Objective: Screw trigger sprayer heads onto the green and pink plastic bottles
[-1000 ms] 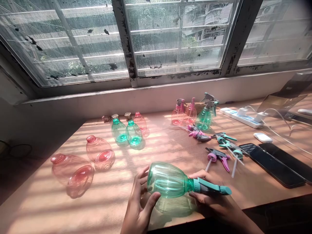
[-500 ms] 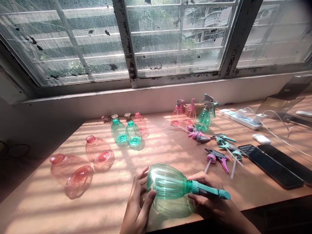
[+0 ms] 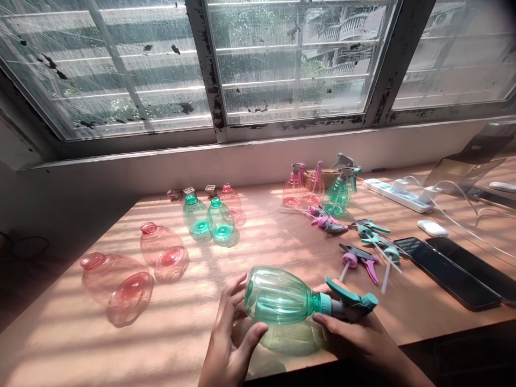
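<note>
A clear green spray bottle (image 3: 278, 295) lies sideways between my hands near the table's front edge, its shadow beneath it. My left hand (image 3: 236, 328) is curved around its base, fingers behind and thumb below. At the neck, my right hand (image 3: 346, 336) grips the collar of the teal and grey spray head (image 3: 349, 301). The trigger points up and back, and some right fingers are hidden behind the bottle. Just beyond is a loose pink and grey spray head (image 3: 358, 260) with a tube; teal spray heads (image 3: 374, 239) and more pink ones (image 3: 326, 221) lie behind it.
Open pink bottles (image 3: 163, 250) and green bottles (image 3: 220, 223) stand or lean at left. Assembled pink sprayers (image 3: 293, 191) and green sprayers (image 3: 338, 191) stand near the wall. Rightward are phones (image 3: 447, 277), a white case (image 3: 432, 228) and a power strip (image 3: 397, 194) with cables.
The spray head has turned, so its trigger now sticks up and away instead of lying along the bottle's line. My left thumb has shifted slightly right along the underside.
</note>
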The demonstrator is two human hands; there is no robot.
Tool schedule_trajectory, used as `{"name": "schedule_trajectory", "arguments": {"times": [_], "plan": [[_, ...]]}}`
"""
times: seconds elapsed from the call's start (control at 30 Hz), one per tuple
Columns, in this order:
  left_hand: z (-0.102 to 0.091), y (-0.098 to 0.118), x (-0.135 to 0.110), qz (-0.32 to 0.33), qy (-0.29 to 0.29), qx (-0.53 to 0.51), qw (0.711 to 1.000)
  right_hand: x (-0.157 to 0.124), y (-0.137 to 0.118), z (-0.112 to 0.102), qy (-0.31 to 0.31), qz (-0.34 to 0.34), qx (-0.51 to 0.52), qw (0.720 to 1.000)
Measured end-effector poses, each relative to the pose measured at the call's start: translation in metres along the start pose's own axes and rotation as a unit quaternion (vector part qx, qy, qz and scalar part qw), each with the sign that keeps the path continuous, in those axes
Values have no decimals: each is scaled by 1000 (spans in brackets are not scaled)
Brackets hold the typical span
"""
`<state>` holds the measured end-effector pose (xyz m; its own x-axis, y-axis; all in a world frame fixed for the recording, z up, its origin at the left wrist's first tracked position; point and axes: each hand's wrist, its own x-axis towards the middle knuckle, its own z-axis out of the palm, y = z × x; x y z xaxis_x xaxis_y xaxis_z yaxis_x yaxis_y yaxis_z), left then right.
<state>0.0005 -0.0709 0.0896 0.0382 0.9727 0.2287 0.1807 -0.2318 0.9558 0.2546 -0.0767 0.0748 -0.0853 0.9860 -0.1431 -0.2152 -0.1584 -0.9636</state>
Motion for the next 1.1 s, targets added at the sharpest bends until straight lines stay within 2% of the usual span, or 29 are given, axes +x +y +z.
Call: {"name": "schedule_trajectory", "arguments": {"times": [0.1, 0.23, 0.3, 0.4, 0.6, 0.67, 0.8, 0.87, 1.0, 1.1], "plan": [[0, -2, 1, -4, 7, 7, 1000, 0, -2, 1, 20, -52, -53, 997], [1, -7, 0, 5, 3, 22, 1000, 3, 3, -2, 2, 5, 9, 1000], [2, -8, -1, 20, 0, 30, 999, 4, 5, -3, 7, 4, 21, 1000], [1, -5, -1, 30, -12, 52, 998, 3, 0, -2, 25, -41, -26, 999], [-2, 0, 1, 1, 1, 7, 1000, 2, -14, 0, -25, -103, -142, 984], [-1, -2, 2, 0, -6, 7, 1000, 2, -12, -1, -27, -80, -112, 990], [2, -6, 0, 12, -5, -2, 1000, 1, -3, -1, -19, 26, -25, 999], [4, -5, -2, 20, 1, 12, 1000, 0, -1, 0, -11, 40, -18, 999], [3, 0, -3, 23, 10, 18, 1000, -1, -7, 1, -34, -11, -55, 998], [1, 0, -1, 1, 16, -4, 1000, 0, -10, 1, -26, -55, -90, 994]]}}
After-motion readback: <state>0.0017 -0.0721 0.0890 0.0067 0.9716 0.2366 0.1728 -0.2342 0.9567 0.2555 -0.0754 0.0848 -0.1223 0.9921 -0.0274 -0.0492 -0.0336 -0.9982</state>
